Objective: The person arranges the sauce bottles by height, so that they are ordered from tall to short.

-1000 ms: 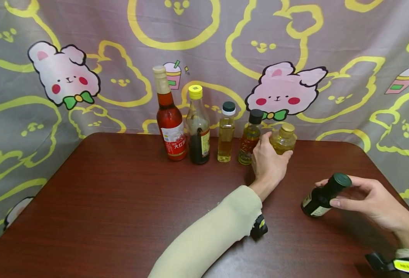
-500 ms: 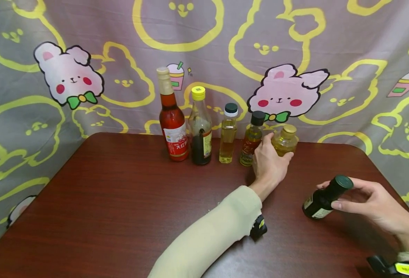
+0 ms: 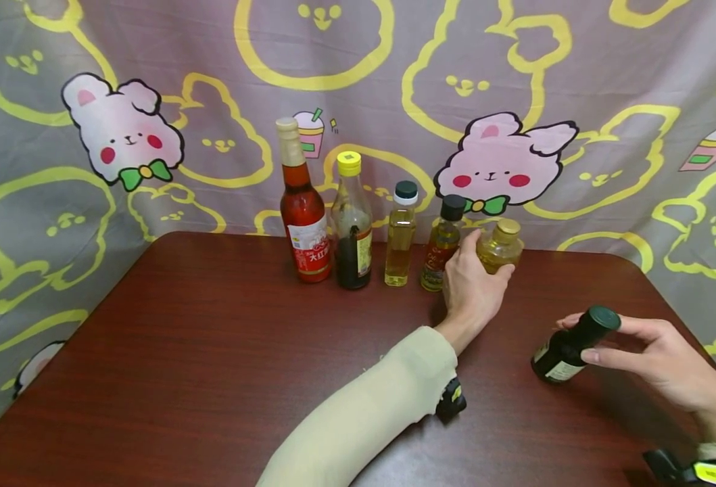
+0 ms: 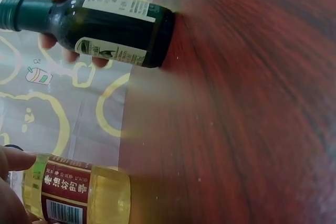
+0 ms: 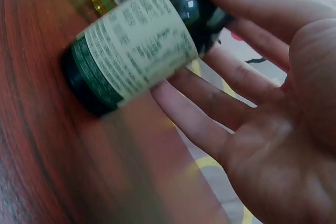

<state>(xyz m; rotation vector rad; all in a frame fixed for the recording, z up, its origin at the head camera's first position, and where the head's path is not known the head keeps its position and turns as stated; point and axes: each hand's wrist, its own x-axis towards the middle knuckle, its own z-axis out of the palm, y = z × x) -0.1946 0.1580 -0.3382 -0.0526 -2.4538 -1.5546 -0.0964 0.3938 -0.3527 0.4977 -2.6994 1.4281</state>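
Note:
My left hand (image 3: 474,284) grips a squat clear bottle of yellow oil (image 3: 499,251) with a gold cap, at the right end of a row of bottles. Its dark red label faces the left wrist camera, where fingers wrap its upper part. Nearer to me, my right hand (image 3: 668,358) holds a dark green glass bottle (image 3: 567,352) by the neck and shoulder, between thumb and fingers. This bottle leans to the right, its base close over the table. Its pale printed label (image 5: 142,45) shows in the right wrist view.
Left of my left hand stand an olive oil bottle (image 3: 441,253) with a black cap, a slim oil bottle (image 3: 399,243), a dark sauce bottle (image 3: 353,250) with a yellow cap and a tall red bottle (image 3: 305,223). A patterned cloth (image 3: 358,61) hangs behind the brown table (image 3: 211,379).
The head view has shifted slightly, so everything sits a little further right and lower. Both hands keep their holds and the bottles stay in place.

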